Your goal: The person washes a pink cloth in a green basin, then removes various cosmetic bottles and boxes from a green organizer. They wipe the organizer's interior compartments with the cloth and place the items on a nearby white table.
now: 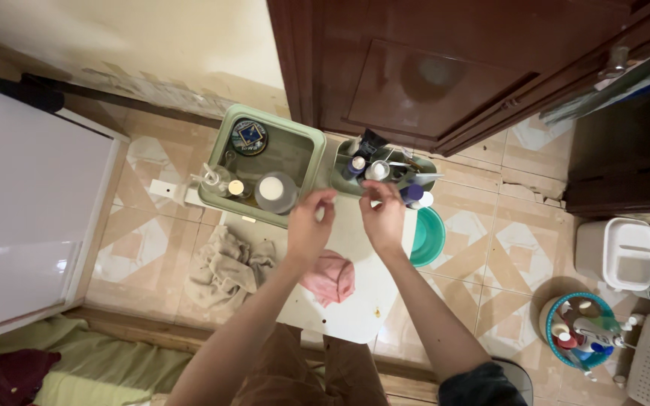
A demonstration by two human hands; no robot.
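Note:
Both my hands hover close together over a small white table. My left hand has its fingers curled, the tips pointing right near the corner of a light green bin. My right hand is just below a grey-green organizer full of bottles and tubes, its fingertips near a white-capped bottle. I cannot make out anything held in either hand. A pink cloth lies on the table under my left forearm.
The green bin holds a round tin, a white-lidded jar and a pump bottle. A beige rag lies left of the table and a teal bowl right. A brown door stands behind, with a white appliance at left.

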